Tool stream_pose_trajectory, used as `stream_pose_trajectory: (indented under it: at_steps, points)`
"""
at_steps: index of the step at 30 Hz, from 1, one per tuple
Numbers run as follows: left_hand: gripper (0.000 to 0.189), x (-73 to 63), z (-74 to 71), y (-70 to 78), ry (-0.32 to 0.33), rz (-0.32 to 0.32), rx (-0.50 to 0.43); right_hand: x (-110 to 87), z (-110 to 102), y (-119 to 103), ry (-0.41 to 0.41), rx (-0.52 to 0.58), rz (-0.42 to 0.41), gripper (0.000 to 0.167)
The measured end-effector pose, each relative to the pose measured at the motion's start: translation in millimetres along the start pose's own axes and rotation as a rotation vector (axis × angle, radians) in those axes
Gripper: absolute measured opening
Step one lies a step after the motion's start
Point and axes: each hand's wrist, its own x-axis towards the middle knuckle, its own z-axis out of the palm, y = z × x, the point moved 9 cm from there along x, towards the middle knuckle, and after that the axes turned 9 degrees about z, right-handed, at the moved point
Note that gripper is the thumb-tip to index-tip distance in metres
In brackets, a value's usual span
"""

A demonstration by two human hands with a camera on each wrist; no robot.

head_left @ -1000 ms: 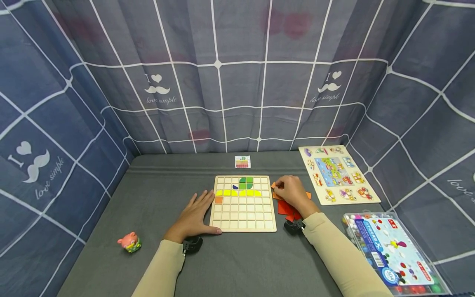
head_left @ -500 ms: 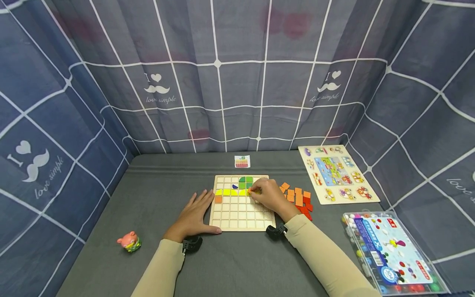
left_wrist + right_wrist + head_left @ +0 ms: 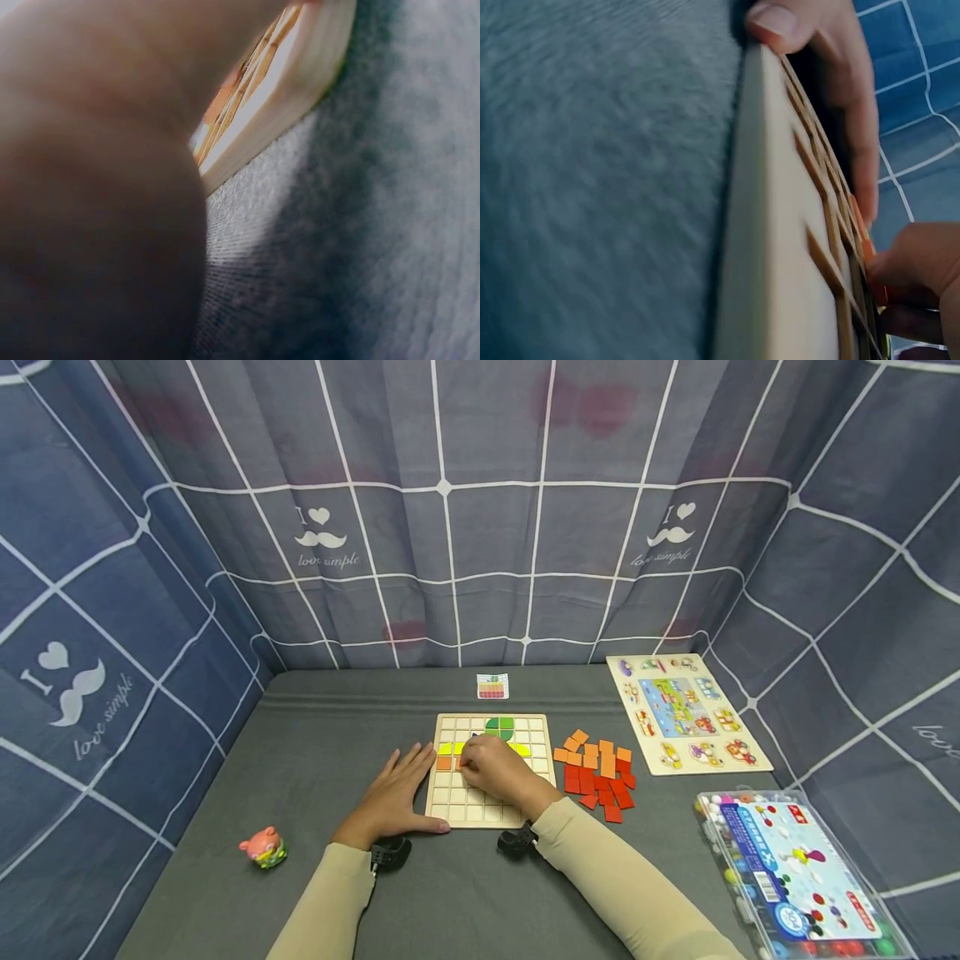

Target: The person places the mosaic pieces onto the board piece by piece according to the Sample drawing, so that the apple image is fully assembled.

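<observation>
A wooden grid board [image 3: 480, 814] lies flat on the grey cloth, holding green quarter-round pieces [image 3: 500, 724], a row of yellow pieces [image 3: 519, 749] and an orange square tile [image 3: 444, 763] at its left side. Over the board, my right hand [image 3: 502, 770] pinches another orange tile [image 3: 877, 289] at the cell beside the first one; the hand covers part of the yellow row. My left hand [image 3: 393, 793] rests along the board's left edge, fingers spread, its thumb at the near left corner. In the left wrist view the hand hides most of the board.
Loose orange tiles [image 3: 607, 763] and red tiles [image 3: 605, 788] lie right of the board. Behind it is a small picture card [image 3: 492, 686]. A picture puzzle board [image 3: 682, 714] and a clear box of beads [image 3: 802, 868] stand at right, a pink pig figurine [image 3: 264, 847] at left.
My right hand has moved left from the loose orange tiles, across the board to its orange row, with a tile in its fingers. The left hand has stayed in place.
</observation>
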Motion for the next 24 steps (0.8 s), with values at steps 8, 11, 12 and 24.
stream_pose_trajectory:
  at_steps: [8, 11, 12, 24]
  points:
    - [0.137, 0.0, -0.3, 0.1, -0.002, 0.0, -0.003, 0.8, 1.2, -4.9, 0.045, 0.008, -0.016, 0.005]
    - [0.137, 0.2, -0.1, 0.6, 0.001, 0.0, -0.005, -2.2, -0.3, -3.9, 0.049, 0.013, -0.011, 0.005]
    - [0.137, 0.2, 0.0, 0.8, 0.002, 0.001, -0.008, -3.8, -1.0, -3.1, 0.049, 0.014, -0.008, 0.005]
    - [0.138, 0.9, 1.2, -0.4, 0.008, -0.007, -0.012, -38.4, -46.2, 51.5, 0.094, 0.009, 0.214, 0.009]
